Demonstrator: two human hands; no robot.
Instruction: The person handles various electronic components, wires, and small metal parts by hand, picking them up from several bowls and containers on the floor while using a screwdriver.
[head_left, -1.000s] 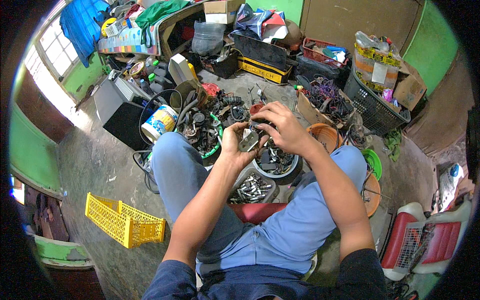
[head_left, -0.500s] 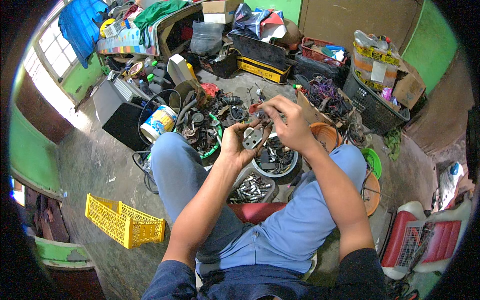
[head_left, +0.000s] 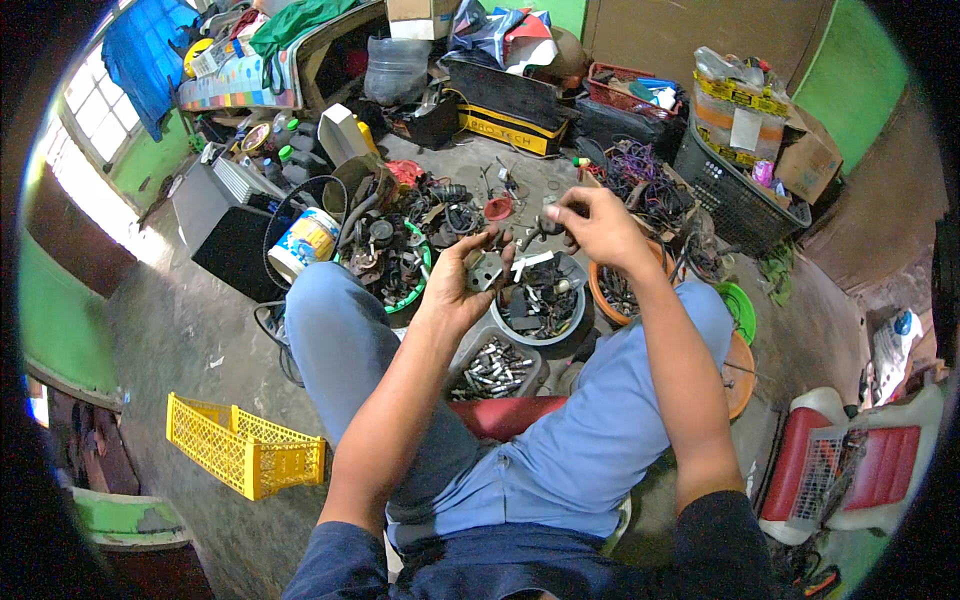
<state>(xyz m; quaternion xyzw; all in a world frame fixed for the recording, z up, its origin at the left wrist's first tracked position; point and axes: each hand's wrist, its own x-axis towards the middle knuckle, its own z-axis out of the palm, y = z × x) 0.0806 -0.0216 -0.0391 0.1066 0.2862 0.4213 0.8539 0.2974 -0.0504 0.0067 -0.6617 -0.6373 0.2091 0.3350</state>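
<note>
My left hand (head_left: 452,290) is closed around a grey metal plate with holes (head_left: 486,270), its fingertips darkened with grime. To its right, my right hand (head_left: 605,228) pinches a small dark part (head_left: 547,224) with a rounded end; its exact kind is too small to make out. The two hands are apart. Just below them stands a whitish round tub (head_left: 577,318) of dark parts and a white strip. Nearer me, a greyish tub (head_left: 541,378) holds many small silvery cylinders.
A green-rimmed basin (head_left: 424,262) of dark parts lies left of my hands. An orange bucket (head_left: 600,298) is on the right, near tangled wires (head_left: 640,180). A yellow plastic crate (head_left: 245,455) rests on the floor at left. A black perforated basket (head_left: 735,195) stands far right.
My right hand has drawn away from the left, a small dark part now showing in its pinch. The left hand keeps the metal plate, which is turned differently. The whole view has shifted slightly.
</note>
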